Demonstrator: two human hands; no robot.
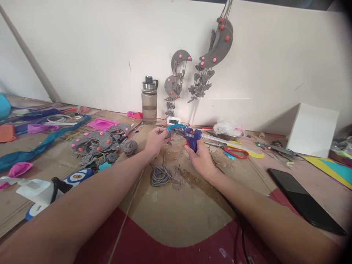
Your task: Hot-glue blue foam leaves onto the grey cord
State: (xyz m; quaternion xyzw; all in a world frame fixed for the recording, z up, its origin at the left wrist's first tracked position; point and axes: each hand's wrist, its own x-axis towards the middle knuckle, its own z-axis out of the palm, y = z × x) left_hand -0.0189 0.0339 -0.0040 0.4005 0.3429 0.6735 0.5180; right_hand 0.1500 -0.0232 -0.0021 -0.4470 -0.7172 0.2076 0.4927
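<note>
Cardboard (189, 216) with dark red areas covers the nearest part of the table (330, 190), and a black cable (243, 234) runs across it under the right forearm. A black phone (299, 198) lies to the right; to the left, beside the left forearm, is a white-and-blue object (35, 190) with an eye-like design. Between the forearms, a coil of grey cord (161, 176) lies flat on the cardboard. Past it, the right hand (200, 157) is wrapped around the handle of a blue glue gun (194, 137), whose nozzle points left, with a clear glue stick (220, 140) jutting from its back. The left hand (156, 142) pinches a small grey piece (168, 135) just beside the nozzle; whether they touch, I cannot tell. Red-handled scissors (238, 153) lie right of the glue gun, while a ball of grey yarn (129, 147) and a heap of grey felt shapes (92, 142) sit left of the left hand. Farther back stand a small white clock (173, 121) and a half-filled bottle (149, 104), and grey crescent ornaments (224, 47) with pink and orange dots hang against the white wall (96, 47)
</note>
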